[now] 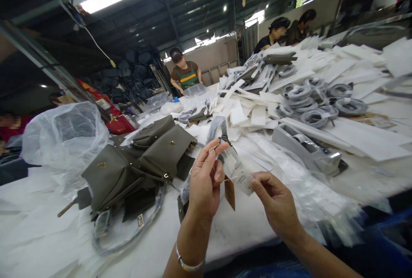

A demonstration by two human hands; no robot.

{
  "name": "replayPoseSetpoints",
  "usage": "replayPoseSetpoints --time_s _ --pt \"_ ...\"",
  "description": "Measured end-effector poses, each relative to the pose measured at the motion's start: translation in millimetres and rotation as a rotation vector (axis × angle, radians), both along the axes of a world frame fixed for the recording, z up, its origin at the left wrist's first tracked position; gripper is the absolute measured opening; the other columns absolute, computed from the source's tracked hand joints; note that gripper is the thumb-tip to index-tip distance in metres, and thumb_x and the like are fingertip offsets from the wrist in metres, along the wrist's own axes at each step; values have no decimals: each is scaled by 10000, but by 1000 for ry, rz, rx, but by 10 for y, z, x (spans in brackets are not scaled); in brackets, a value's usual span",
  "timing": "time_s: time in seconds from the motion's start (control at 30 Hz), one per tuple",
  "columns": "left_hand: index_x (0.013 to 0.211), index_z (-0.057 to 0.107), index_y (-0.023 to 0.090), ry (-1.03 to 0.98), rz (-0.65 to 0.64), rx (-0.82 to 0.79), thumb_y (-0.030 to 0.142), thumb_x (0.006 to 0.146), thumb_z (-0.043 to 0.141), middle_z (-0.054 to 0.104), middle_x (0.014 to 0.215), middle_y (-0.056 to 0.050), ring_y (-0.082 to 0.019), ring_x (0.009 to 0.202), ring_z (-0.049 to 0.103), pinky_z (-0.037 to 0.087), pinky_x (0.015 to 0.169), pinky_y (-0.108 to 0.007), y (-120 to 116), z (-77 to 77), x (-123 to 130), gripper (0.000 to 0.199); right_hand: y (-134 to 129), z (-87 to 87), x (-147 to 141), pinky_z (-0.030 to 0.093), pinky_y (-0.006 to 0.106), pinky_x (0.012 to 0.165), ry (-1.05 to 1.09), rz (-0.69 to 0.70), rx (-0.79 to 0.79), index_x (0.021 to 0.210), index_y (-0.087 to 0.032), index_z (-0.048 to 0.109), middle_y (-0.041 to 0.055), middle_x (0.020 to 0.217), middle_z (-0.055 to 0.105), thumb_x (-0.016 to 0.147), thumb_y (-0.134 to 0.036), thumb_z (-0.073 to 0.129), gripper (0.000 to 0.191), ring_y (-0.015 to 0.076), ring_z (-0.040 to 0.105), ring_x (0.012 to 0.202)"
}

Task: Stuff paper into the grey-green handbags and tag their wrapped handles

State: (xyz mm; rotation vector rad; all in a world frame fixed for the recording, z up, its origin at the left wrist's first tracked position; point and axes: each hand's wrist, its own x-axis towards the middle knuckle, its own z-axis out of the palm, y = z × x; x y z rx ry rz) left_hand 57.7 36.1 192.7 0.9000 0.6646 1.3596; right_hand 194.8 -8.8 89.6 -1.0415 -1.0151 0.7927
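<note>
My left hand (206,179) is closed in a pinch on a thin tag string, close to a dark strap end and a plastic-wrapped handle (217,127). From about the same place hangs a brown hang tag (229,194). My right hand (278,203) pinches the edge of a small clear plastic bag (242,178) with a printed label in it. Part of a dark bag shows behind my left wrist, mostly hidden. Left of my hands lie olive-grey handbags (119,175) with gold fittings and a plastic-wrapped handle (128,243).
White foam sheets (363,134) are heaped on the right, with coiled wrapped straps (312,98) among them. A grey tape dispenser (304,149) stands nearer. A large clear plastic bag (66,134) is at left. Co-workers, one in a green apron (189,76), are across the table (238,231).
</note>
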Motion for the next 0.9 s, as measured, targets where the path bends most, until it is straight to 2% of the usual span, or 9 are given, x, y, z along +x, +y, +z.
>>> replayPoseSetpoints --time_s 0.07,0.13,0.27,0.37,0.5,0.6,0.67,0.8,0.9 --pt "1127 715 195 -17 -12 -18 270 858 717 700 1219 -142 19 455 312 237 384 -117 6 -4 -9 279 -16 -22 0 476 269 490 -39 -15 -37 777 -230 622 -13 611 572 858 -483 689 274 145 534 518" --pt "1128 716 190 -29 -26 -36 266 863 713 693 1233 -151 19 455 311 236 381 -113 13 -7 -29 275 -29 -42 19 447 270 443 -142 -64 -19 780 -236 633 -25 568 556 851 -466 703 250 135 502 458" --pt "1129 716 192 -71 -51 -65 249 872 705 670 1278 -153 26 457 293 230 376 -91 18 9 -79 264 -14 -79 111 570 331 659 -475 -147 293 899 -281 720 12 772 737 846 -251 730 62 198 681 675" --pt "1119 718 194 -114 -67 -83 242 875 699 670 1280 -149 23 454 267 220 364 -79 6 31 -92 250 16 -113 178 589 364 766 -617 -136 475 1112 -346 724 21 990 772 857 -95 668 363 219 721 869" --pt "1114 722 212 -190 -122 -90 255 898 667 666 1290 -130 18 450 216 227 361 -58 -14 17 -74 226 25 -168 168 583 368 785 -730 -66 526 1305 -391 633 28 1091 755 863 -39 609 565 215 707 957" --pt "1135 717 217 -235 -156 -107 247 918 640 665 1290 -116 20 446 198 228 359 -46 -13 -18 -61 233 11 -174 127 572 391 826 -783 43 547 1277 -369 649 30 1097 754 850 -52 606 534 217 699 951" --pt "1145 710 206 -245 -167 -130 232 930 621 674 1268 -117 21 439 201 232 354 -45 -8 -34 -59 234 -3 -148 138 536 454 939 -776 106 518 1215 -341 678 38 1133 741 850 -96 605 445 236 685 1000" --pt "1142 699 179 -256 -184 -157 186 956 571 694 1224 -121 20 427 231 257 354 -45 -10 -27 -50 226 -17 -21 226 347 549 1158 -599 103 474 1119 -288 700 41 1181 715 938 -192 492 292 251 644 1141" --pt "1150 689 162 -280 -185 -151 167 964 555 695 1221 -124 25 423 271 274 357 -49 -24 -8 -14 230 -2 126 207 348 509 1179 -499 59 400 1294 -258 620 66 1329 648 1025 -354 403 359 259 572 1279"
